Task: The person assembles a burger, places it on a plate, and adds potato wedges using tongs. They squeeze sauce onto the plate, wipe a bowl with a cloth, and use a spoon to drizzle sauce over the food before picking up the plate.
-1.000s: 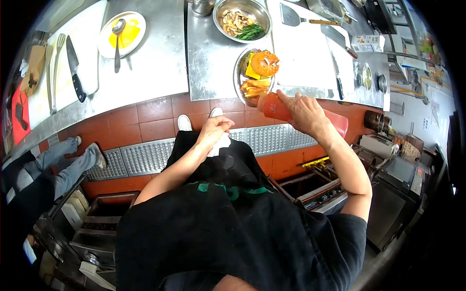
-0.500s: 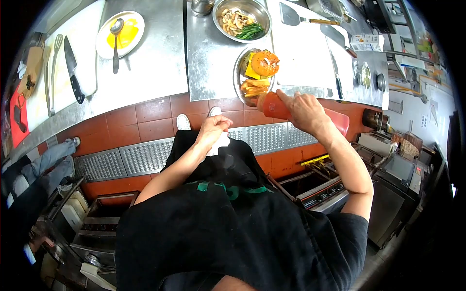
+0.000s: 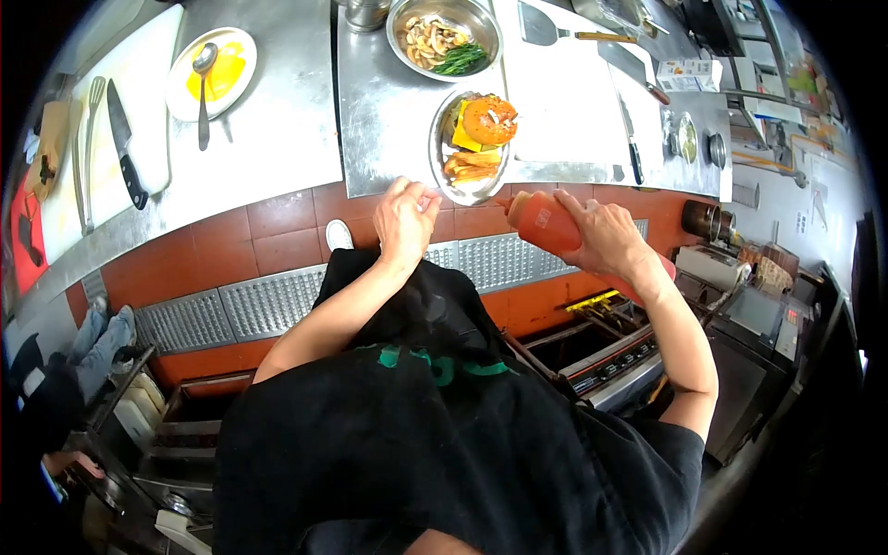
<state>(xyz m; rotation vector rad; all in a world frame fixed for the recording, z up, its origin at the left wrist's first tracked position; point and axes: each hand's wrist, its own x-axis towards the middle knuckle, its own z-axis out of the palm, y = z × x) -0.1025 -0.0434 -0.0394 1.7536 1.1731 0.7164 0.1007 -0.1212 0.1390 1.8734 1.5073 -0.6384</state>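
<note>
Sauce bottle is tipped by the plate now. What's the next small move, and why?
Probably steady the plate with the left hand and bring the bottle nozzle over the fries. The right hand holds the bottle tilted, but its tip sits just off the plate's rim, over the counter edge. The left hand is close beside the plate.

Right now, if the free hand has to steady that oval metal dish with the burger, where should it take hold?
Grip the oval metal dish by its bare near-left rim, coming from the counter edge, where the left hand already hovers. The burger bun and fries fill the middle, and the right hand holds the sauce bottle on the right.
</note>
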